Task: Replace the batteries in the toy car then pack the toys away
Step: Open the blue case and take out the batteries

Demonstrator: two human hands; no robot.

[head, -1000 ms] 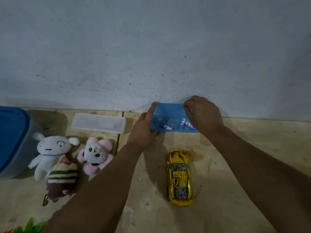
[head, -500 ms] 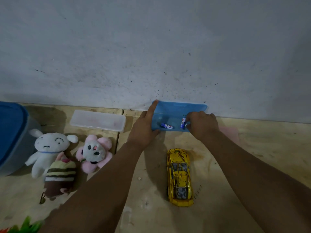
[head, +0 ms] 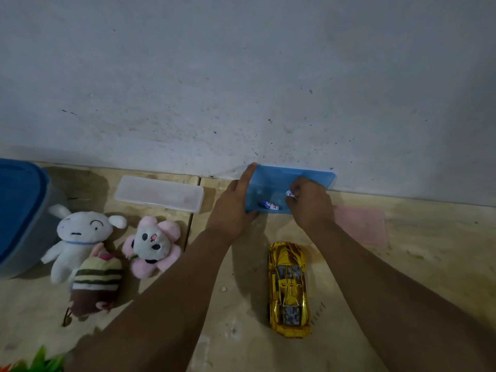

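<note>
A small blue plastic box (head: pixel 271 181) stands against the wall. My left hand (head: pixel 233 208) grips its left end, thumb up along the side. Inside the box my right hand (head: pixel 308 205) pinches a white and blue battery (head: pixel 291 194) in its curled fingers. Another battery (head: pixel 269 205) lies on the box floor. The gold toy car (head: pixel 289 285) sits on the wooden floor below the box, between my forearms.
A clear lid (head: pixel 159 193) lies left of the box and a pink lid (head: pixel 362 226) to its right. A white plush (head: pixel 77 234), a pink flower plush (head: pixel 153 245) and a striped brown plush (head: pixel 95 288) lie at left beside a blue-lidded bin (head: pixel 18 216).
My right hand has come off the box's far right corner, reached inside and picked up a battery. The left hand has kept its hold on the box.
</note>
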